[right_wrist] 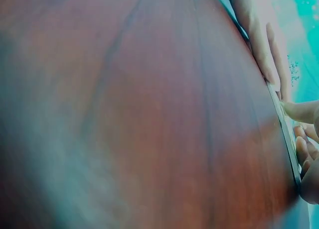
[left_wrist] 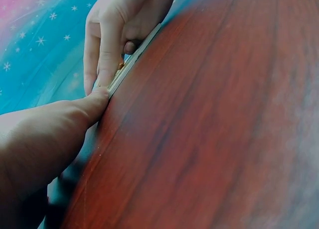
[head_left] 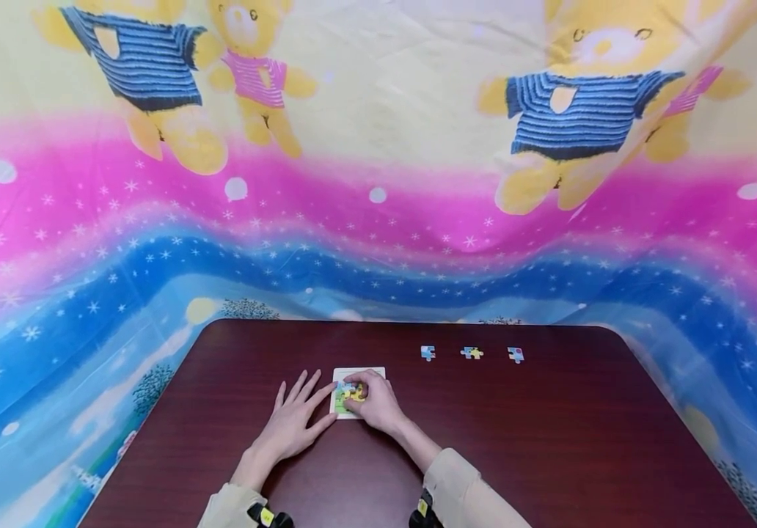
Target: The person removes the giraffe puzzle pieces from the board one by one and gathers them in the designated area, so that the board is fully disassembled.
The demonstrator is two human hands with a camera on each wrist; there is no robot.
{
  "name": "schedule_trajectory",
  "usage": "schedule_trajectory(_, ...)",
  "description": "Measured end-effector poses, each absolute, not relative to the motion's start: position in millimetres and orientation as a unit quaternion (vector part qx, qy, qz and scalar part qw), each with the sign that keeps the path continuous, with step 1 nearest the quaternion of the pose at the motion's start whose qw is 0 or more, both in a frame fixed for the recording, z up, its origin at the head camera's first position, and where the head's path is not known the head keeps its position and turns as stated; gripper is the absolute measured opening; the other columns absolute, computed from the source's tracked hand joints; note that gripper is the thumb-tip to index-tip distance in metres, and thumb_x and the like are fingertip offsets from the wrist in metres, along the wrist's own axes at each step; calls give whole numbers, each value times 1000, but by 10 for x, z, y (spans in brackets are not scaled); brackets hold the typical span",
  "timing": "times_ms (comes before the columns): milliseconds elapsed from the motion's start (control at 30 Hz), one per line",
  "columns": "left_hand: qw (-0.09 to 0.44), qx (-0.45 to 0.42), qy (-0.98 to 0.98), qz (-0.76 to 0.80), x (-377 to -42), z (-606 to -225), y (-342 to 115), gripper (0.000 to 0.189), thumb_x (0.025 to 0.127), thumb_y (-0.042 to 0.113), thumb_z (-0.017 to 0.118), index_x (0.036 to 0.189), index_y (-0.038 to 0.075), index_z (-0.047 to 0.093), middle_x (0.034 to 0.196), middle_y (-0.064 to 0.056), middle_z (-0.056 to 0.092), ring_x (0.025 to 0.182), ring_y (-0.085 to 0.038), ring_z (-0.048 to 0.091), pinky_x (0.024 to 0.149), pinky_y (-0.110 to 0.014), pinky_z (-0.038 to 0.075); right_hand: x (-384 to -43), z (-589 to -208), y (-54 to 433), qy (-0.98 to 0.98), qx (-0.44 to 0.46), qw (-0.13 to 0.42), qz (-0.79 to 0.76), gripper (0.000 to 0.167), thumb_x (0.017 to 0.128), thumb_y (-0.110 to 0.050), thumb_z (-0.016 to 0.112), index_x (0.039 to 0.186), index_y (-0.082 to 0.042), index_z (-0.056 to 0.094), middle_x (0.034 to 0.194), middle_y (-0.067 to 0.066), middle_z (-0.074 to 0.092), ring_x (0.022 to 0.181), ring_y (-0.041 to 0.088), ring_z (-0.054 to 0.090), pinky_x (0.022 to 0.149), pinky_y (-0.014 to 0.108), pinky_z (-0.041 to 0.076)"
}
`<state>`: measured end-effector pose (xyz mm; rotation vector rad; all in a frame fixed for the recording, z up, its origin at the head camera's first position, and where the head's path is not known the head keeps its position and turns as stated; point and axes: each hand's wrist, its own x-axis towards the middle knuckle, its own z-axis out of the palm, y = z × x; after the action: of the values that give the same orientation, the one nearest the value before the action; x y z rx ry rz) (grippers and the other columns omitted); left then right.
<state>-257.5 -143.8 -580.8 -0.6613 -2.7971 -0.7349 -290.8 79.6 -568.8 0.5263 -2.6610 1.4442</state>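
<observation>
A small white-rimmed puzzle board (head_left: 344, 372) with a green, yellow and blue picture lies flat on the table. My left hand (head_left: 291, 425) has its fingers spread beside it, with the index finger and thumb touching its left edge. Over the board, my right hand (head_left: 381, 407) pinches a yellow puzzle piece (head_left: 356, 394) between thumb and curled fingers, down at the picture. In the left wrist view the board (left_wrist: 130, 65) is seen edge-on, and the right hand (left_wrist: 117, 27) hides most of the piece.
Three loose puzzle pieces lie in a row toward the table's back: a blue one (head_left: 428, 353), a blue-and-yellow one (head_left: 472, 353) and a blue one with a reddish patch (head_left: 516, 355). The dark wooden table (head_left: 550, 440) meets a printed bear cloth (head_left: 378, 257) behind.
</observation>
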Motion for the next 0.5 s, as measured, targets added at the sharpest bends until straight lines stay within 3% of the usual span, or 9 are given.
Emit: schedule_trajectory(500, 33, -193, -957, -215, -2593, -5764, -1430, 61, 108, 52, 62, 163, 27, 55, 179, -16, 37, 170, -45, 24, 131, -79, 14, -2910, -5707, 763, -849, 147, 47, 506, 32, 87, -4, 89, 117, -2, 78, 93, 8, 75, 73, 2, 52, 67, 18, 44)
